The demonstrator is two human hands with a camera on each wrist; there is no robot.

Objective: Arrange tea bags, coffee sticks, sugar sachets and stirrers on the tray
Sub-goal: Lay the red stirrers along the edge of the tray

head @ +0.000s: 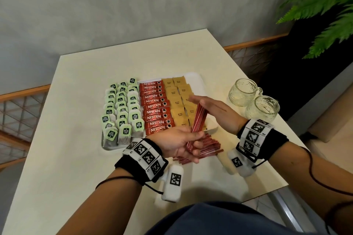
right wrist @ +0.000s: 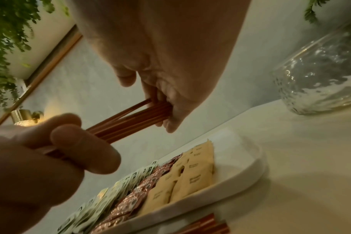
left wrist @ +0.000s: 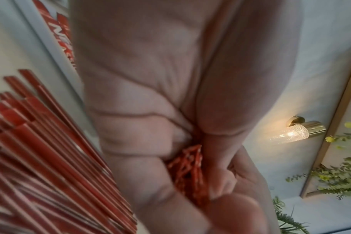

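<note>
A white tray (head: pixel 196 77) holds rows of green-tagged tea bags (head: pixel 122 108), red coffee sticks (head: pixel 156 108) and brown sugar sachets (head: pixel 177 101). Over its near right corner my left hand (head: pixel 194 145) grips a bundle of red stirrers (head: pixel 199 118), which stands tilted upright. My right hand (head: pixel 202 103) is flat, its straight fingers against the bundle's top ends. In the right wrist view the stirrer bundle (right wrist: pixel 130 120) runs from the left hand (right wrist: pixel 70 150) up to the right hand's fingers (right wrist: pixel 170 114). More loose stirrers (head: pixel 210 149) lie on the table under my left hand.
Two glass mugs (head: pixel 246 91) (head: pixel 261 108) stand on the table to the right of the tray. The cream table (head: pixel 80 168) stops close behind my right wrist. A fern (head: pixel 324 5) hangs at the far right. A railing runs behind the table.
</note>
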